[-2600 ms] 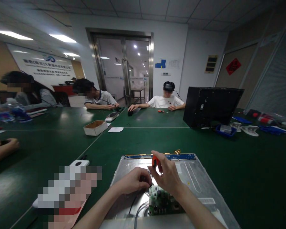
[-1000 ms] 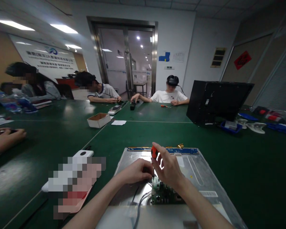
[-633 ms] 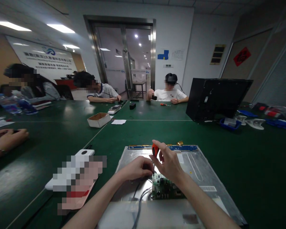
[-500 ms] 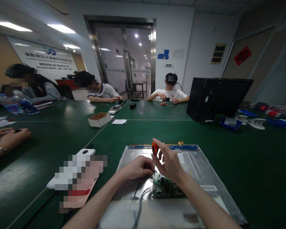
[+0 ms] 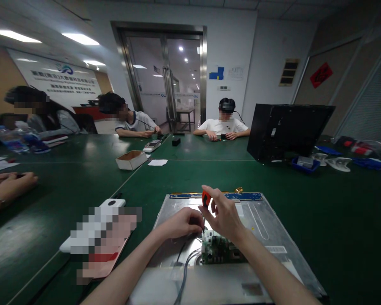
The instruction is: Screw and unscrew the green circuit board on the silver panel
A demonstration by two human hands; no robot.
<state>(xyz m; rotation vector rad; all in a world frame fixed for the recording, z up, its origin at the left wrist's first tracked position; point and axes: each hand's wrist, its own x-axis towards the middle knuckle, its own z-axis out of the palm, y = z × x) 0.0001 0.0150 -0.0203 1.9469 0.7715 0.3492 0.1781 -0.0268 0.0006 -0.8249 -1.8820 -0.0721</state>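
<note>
My right hand (image 5: 225, 212) grips an upright screwdriver (image 5: 205, 198) by its red-and-black handle. The shaft points down at the upper left corner of a green circuit board (image 5: 220, 250). Close to the tip, my left hand (image 5: 187, 221) has its fingers curled together in a pinch; what they hold, if anything, is hidden. Both hands are over a flat silver display panel (image 5: 273, 228) lying on the table, with a blue strip board (image 5: 247, 196) along its far edge. Dark cables (image 5: 186, 271) run from the circuit board's left side toward me.
On the green table (image 5: 146, 182), a white device (image 5: 114, 204) and a pink item (image 5: 109, 254), partly blurred, lie left of the panel. A small open box (image 5: 131, 160) sits farther off, a black monitor casing (image 5: 285, 131) at right. Other people sit around; a co-worker's hands (image 5: 14, 184) show at left.
My hands and the screwdriver stay in nearly the same place. The whole view has shifted slightly. Across the table, a co-worker's hands have moved down to the tabletop.
</note>
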